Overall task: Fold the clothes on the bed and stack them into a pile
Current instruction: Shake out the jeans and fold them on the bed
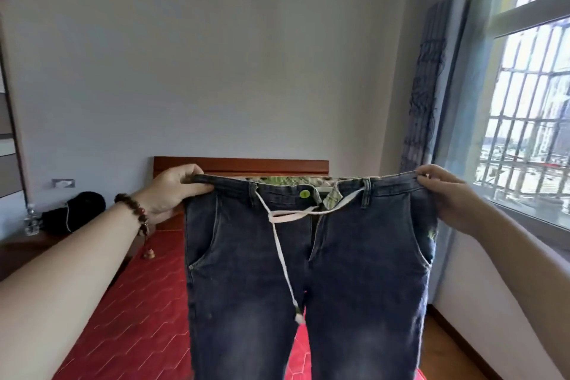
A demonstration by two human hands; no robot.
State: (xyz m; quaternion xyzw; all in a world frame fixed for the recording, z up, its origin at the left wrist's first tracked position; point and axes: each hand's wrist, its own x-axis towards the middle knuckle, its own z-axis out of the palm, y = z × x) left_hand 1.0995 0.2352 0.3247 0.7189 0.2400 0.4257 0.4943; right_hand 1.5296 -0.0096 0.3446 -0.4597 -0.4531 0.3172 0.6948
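Both hands pinch the jeans point(308, 271) at the waistband, left hand point(172, 191) at 9 o'clock, right hand point(444, 194) at 3, spread taut above the bed point(138, 302), likely to straighten them before folding.

Daylight floods in from the window point(530, 108) on my right, blown out white there; walls away from it bow with wide-angle distortion, slightly soft.
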